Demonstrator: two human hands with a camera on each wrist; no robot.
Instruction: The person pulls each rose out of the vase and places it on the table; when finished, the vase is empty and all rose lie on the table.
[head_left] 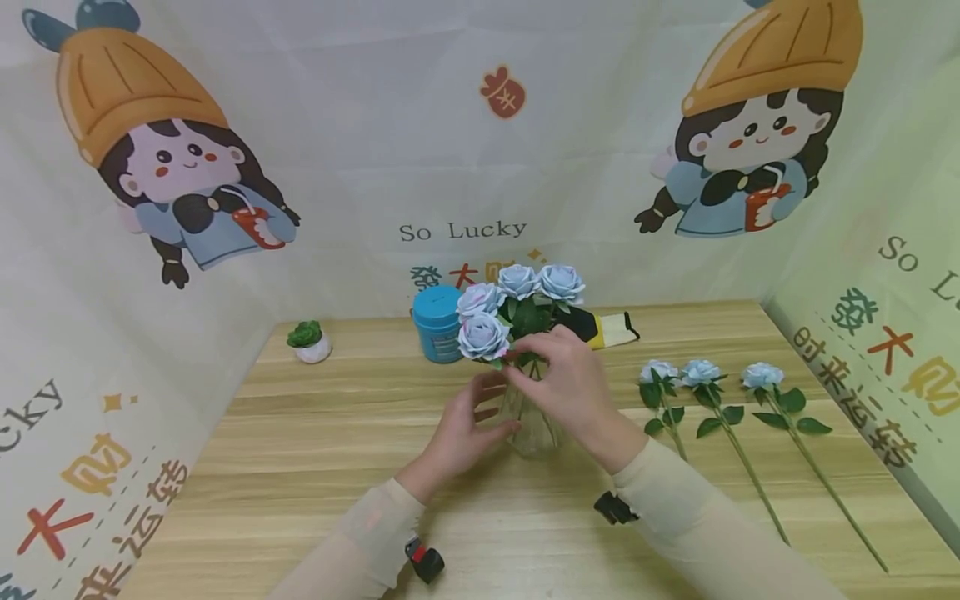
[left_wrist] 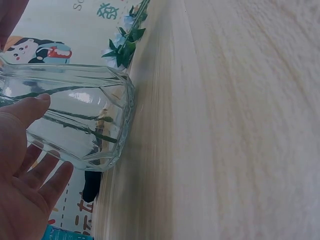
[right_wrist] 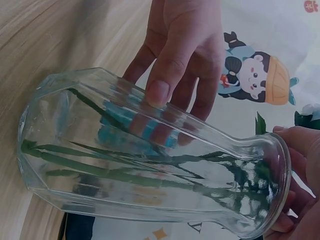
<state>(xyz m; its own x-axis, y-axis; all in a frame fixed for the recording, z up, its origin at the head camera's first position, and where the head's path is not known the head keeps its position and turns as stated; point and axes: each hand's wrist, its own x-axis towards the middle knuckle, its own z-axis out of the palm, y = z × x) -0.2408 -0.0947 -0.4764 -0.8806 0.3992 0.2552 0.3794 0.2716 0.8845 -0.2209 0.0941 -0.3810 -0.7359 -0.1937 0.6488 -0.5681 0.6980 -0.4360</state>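
A clear glass vase (right_wrist: 125, 165) stands upright on the table, with several green stems inside it. Pale blue artificial roses (head_left: 517, 282) rise from its mouth. My left hand (head_left: 463, 425) is cupped loosely at the vase's left side, thumb on the near face and fingers reaching behind the glass. At the mouth, my right hand (head_left: 566, 379) brings thumb and index finger together under the front rose (head_left: 483, 335) and seems to pinch its base; the exact contact is hidden. Other right fingers are beside the vase's rim in the right wrist view.
Three more blue roses (head_left: 762, 376) lie on the table (head_left: 300, 483) at the right. Behind the vase are a blue lidded canister (head_left: 437, 325) and a black, yellow and white item (head_left: 613, 330), partly covered. A small potted succulent (head_left: 309, 342) stands at the back left.
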